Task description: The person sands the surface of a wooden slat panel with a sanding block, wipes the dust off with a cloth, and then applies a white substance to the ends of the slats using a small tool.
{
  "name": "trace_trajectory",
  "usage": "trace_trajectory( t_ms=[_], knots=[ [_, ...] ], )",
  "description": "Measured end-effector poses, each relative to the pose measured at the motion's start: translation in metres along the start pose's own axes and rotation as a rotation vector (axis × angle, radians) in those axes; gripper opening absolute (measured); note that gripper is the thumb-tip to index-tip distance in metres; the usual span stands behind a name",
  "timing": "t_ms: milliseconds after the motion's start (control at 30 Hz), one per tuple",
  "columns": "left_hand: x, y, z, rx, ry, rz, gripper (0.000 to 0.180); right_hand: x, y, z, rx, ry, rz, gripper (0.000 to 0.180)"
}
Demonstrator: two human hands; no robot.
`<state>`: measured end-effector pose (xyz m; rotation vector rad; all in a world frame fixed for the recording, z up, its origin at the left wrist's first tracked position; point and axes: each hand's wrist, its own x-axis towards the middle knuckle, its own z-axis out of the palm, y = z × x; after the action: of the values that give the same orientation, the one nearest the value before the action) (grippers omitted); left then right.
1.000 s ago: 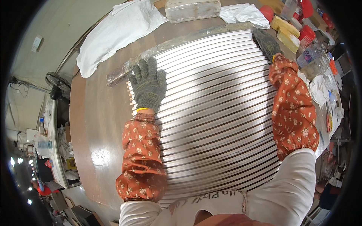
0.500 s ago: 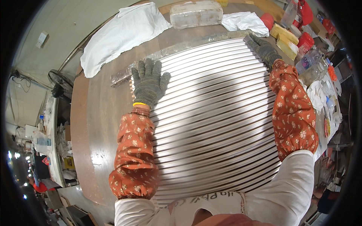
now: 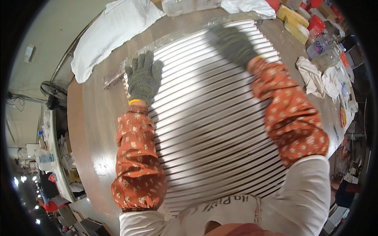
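Note:
A wide row of long white strips [image 3: 189, 118], with narrow dark gaps between them, lies across the brown table in front of me. My left hand [image 3: 143, 80], in a dark grey-green knitted glove, rests flat on the strips' left ends, fingers spread and nothing in it. Over the far part of the row reaches my right hand [image 3: 232, 44], gloved alike and smeared by motion. Its fingers look pressed together on a flat greyish piece that is too blurred to name. My shadow darkens the middle of the strips.
Along the far edge lie a white cloth [image 3: 112, 37], a clear-wrapped block [image 3: 191, 6] and another white cloth [image 3: 250, 8]. Yellow sponges [image 3: 293, 23], plastic bottles [image 3: 325, 49] and crumpled rags [image 3: 315, 76] crowd the right side. A black fan [image 3: 54, 92] stands beyond the table's left edge.
My right hand has swept leftward from the strips' far right corner to over the far strips. My left hand stays on the left ends. The whole view has shifted slightly.

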<state>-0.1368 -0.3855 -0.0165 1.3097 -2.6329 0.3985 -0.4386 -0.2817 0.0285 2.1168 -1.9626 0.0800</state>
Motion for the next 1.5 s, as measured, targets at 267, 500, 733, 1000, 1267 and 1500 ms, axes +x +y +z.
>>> trace_trajectory(
  t_ms=[267,500,733,1000,1267,1500],
  knots=[
    [0.006,0.018,-0.012,-0.103,0.013,-0.083,0.056,0.022,-0.058,-0.007,0.068,0.172,0.026,0.014],
    [0.010,0.027,-0.025,-0.174,-0.006,-0.073,0.060,0.004,0.099,0.059,-0.068,0.416,0.062,0.028],
    [0.007,0.021,-0.015,-0.110,0.002,-0.052,0.059,0.038,-0.066,0.019,0.092,0.678,-0.089,0.019],
    [0.001,0.014,-0.012,-0.143,0.052,-0.094,0.059,0.029,0.017,-0.012,0.246,-0.013,0.288,0.040],
    [0.012,0.027,-0.019,-0.134,0.053,-0.059,0.060,0.049,0.037,0.029,0.582,0.227,-0.154,0.056],
    [0.003,0.008,-0.017,-0.555,-0.010,-0.044,0.061,0.016,0.031,0.026,0.057,-0.008,0.331,0.057]
  ],
)
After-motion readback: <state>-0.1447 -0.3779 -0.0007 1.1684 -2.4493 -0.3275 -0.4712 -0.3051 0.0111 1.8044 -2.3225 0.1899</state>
